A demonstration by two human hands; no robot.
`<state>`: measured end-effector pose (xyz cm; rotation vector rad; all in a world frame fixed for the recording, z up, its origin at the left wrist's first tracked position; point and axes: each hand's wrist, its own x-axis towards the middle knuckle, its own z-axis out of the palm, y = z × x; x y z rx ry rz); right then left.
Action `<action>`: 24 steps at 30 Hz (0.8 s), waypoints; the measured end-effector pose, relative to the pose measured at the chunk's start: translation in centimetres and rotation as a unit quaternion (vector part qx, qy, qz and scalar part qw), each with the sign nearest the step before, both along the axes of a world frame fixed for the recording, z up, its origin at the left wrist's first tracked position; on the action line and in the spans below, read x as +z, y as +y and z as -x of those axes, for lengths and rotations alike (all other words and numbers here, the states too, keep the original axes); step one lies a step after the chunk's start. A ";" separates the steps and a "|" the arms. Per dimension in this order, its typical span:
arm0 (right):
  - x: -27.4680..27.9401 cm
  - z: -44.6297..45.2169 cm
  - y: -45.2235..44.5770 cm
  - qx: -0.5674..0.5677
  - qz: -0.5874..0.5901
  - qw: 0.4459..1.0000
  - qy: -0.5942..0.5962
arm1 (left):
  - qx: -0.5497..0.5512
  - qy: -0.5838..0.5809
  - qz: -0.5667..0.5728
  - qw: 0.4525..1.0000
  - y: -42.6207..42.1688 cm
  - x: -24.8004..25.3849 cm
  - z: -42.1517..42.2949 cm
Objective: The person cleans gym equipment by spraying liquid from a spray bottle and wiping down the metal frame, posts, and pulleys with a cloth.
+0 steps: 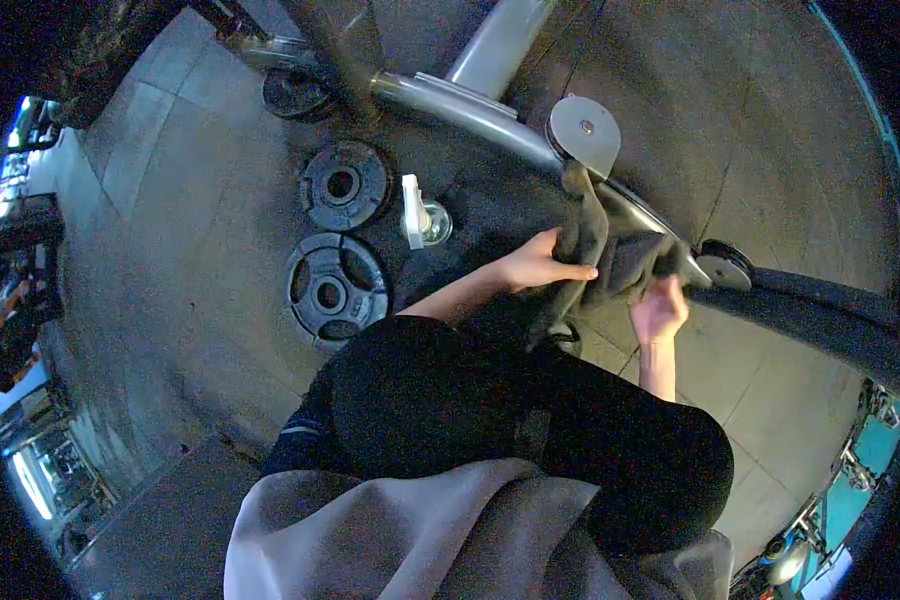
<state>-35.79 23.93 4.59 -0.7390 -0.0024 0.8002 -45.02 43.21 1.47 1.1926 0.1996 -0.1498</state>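
A dark grey cloth (625,262) hangs in folds between my two hands, in front of the machine's metal frame. My left hand (542,266) grips its left part, thumb laid across the fabric. On the other side my right hand (660,308) has its fingers closed at the cloth's right edge; it is slightly blurred. The cloth's upper end reaches up near a round silver pulley cover (584,130). To the left of my left hand, a clear spray bottle (428,222) with a white trigger head stands on the floor.
Two black weight plates (346,186) lie on the floor left of the bottle. A silver tubular frame (470,122) crosses ahead, with a dark padded beam (810,315) running off to the right. Other gym equipment lines both edges of the view.
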 end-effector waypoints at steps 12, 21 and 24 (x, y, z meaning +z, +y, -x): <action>-1.2 -0.9 -0.9 0.192 0.414 0.877 -0.148 | 0.100 0.000 -0.116 0.988 0.1 -5.8 0.6; 2.7 -1.7 -0.4 0.094 0.356 0.880 -0.301 | 0.081 0.110 -0.325 0.936 4.3 -2.3 2.3; 4.4 -1.1 -0.2 0.098 0.322 0.893 -0.299 | 0.115 0.076 -0.335 0.932 5.0 -1.9 2.6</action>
